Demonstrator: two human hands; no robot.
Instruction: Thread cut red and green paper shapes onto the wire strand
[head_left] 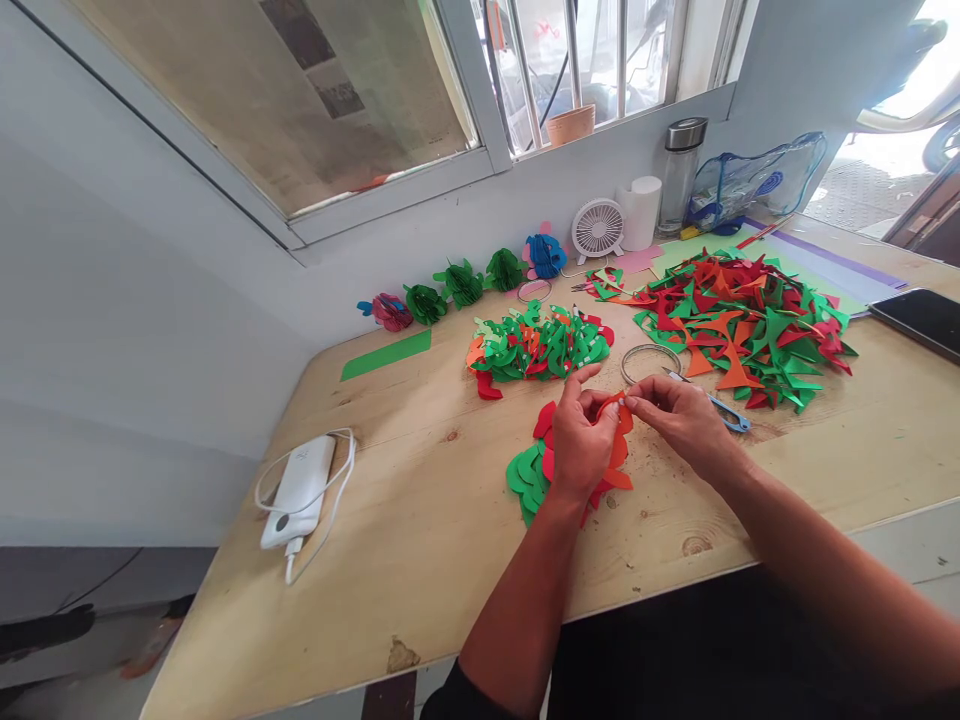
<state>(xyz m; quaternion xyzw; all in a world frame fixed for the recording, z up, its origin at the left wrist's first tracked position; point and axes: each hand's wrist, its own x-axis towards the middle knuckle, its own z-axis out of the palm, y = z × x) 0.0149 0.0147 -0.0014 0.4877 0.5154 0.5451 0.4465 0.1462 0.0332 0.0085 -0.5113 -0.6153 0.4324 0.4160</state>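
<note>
Pinching orange paper [621,450] over the table [420,520] | left hand [581,440] clamped around it, seemingly to steady it | right hand [684,415], fingertips clamped on its upper edge, likely for finer control | scissors [733,415] beside right hand, probably for easy reach

A small craft workspace is indicated; whether home or shop can't be told. Rounded paper pieces [531,472] are gripped in the left hand [585,432] and spread under it on a wooden table [405,490]. A heap of cut paper [739,330] is piled beyond the right hand [679,420], with a blue-handled tool [733,415] laid beside it. Paper ornaments [461,284] are lined up by the wall, beyond the left hand. Window bars [574,60] are seen ahead of both hands, outdoor ground [862,180] far right.
</note>
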